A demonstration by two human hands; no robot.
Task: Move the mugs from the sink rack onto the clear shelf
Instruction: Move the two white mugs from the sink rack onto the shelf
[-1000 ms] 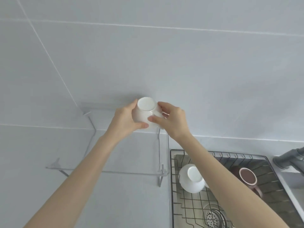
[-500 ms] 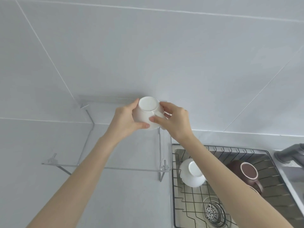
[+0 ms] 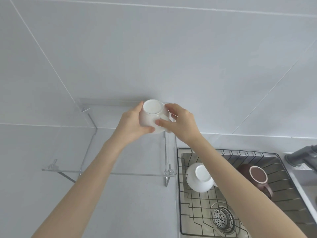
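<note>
Both hands grip one white mug [image 3: 152, 115], held upside down with its flat base facing the camera, over the back right corner of the clear shelf [image 3: 109, 172]. Whether its rim touches the shelf cannot be told. The left hand [image 3: 132, 127] wraps the mug's side from 9 o'clock, thumb pressed along the lower wall, fingers curled behind. The right hand [image 3: 181, 126] pinches it from 3 o'clock, thumb on the front wall and fingers arched over the far side. At 4 o'clock from the hands, a wire rack [image 3: 205, 212] sits in the sink [image 3: 298, 179]. A second white mug [image 3: 200, 177] lies upside down in it, with a brown mug [image 3: 255, 177] to its right.
</note>
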